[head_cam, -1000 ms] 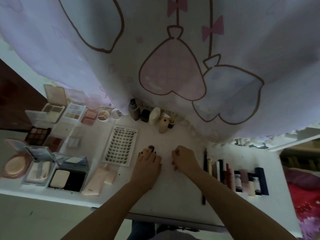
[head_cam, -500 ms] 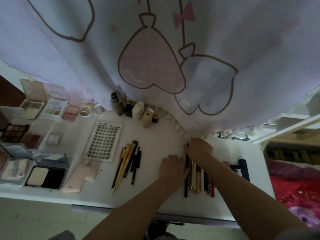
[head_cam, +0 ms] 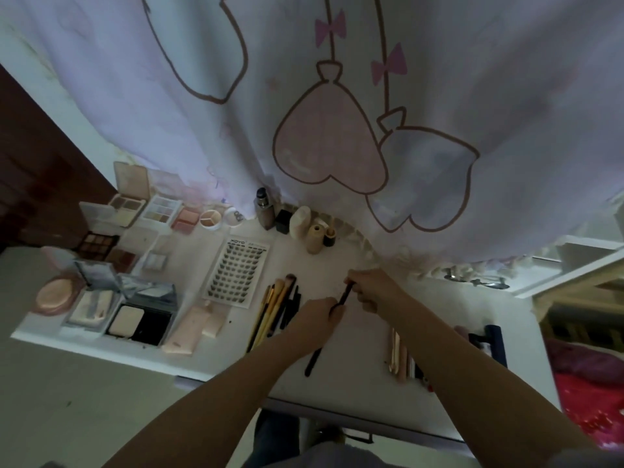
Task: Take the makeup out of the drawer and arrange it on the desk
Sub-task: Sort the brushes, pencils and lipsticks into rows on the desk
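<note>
On the white desk [head_cam: 358,376] both my hands hold one long thin black pencil [head_cam: 314,359]. My left hand [head_cam: 317,315] grips its middle and my right hand [head_cam: 369,287] pinches its far end. A bunch of makeup brushes [head_cam: 277,307] lies just left of my left hand. A row of pens and lipsticks [head_cam: 403,356] lies to the right, partly hidden by my right forearm. Open powder compacts and eyeshadow palettes [head_cam: 111,265] fill the left part of the desk. A false-lash card [head_cam: 238,270] lies between them and the brushes.
Small bottles and jars [head_cam: 297,224] stand at the back against a hanging curtain [head_cam: 337,113] with heart balloons. A dark blue tube [head_cam: 496,342] lies at the right end. A shelf [head_cam: 574,261] and a red bedcover [head_cam: 594,400] are on the right.
My hands left the row of pens on the right and came to the desk's middle. They now hold a black pencil between them. The view swung back to the right.
</note>
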`<state>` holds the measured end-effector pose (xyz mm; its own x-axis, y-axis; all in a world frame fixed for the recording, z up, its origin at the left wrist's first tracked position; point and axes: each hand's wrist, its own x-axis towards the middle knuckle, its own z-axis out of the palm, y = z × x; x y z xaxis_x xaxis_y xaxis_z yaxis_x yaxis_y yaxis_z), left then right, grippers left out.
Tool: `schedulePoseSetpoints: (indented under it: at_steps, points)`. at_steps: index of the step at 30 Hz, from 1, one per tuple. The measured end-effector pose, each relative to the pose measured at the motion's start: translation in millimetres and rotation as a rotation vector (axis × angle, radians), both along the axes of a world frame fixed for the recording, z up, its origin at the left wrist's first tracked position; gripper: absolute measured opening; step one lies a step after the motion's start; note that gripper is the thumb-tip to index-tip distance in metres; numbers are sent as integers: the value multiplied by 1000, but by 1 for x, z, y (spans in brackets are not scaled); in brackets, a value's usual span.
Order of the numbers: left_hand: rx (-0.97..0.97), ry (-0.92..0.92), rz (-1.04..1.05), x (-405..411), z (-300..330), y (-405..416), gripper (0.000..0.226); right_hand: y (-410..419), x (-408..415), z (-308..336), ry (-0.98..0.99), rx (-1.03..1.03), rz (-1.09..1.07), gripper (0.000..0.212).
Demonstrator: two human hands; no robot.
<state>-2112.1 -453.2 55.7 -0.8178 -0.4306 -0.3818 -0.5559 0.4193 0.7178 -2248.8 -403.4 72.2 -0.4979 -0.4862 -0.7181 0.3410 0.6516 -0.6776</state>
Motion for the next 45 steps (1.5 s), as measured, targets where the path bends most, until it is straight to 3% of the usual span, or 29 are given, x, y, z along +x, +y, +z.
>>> schedulePoseSetpoints:
  at_steps: [4,8,11,13,16,21,25,30,34,39,45]
  points:
    - [231,-122,2,2,18,-16,39,3,9,4,-228,-25,-115,31]
    - [656,-139,96,16,29,-38,36,-2,21,3,-451,-139,-229,31]
    - [1048,-110,115,37,27,-49,33,4,9,-2,-488,-263,-410,29]
    - [1140,-34,262,52,22,-53,32,14,-9,-3,-429,-272,-379,27]
    - [821,-16,416,58,12,-54,34,26,-15,-3,-250,-134,-76,27]
    - [212,-228,149,19,-4,-37,30,21,22,-9,25,92,330,21]
    - [-189,-273,23,4,-17,-29,24,25,38,-24,197,90,426,23]
    - [-267,-230,1,5,-29,-25,23,20,54,-36,371,55,292,18]
    - [-358,-194,-101,13,-39,-24,24,4,59,-41,541,86,365,20]
    - [-472,-134,-140,21,-47,-27,21,-17,65,-43,603,133,445,4]
    - [-564,-104,-111,29,-47,-35,22,-23,67,-40,605,94,479,19]
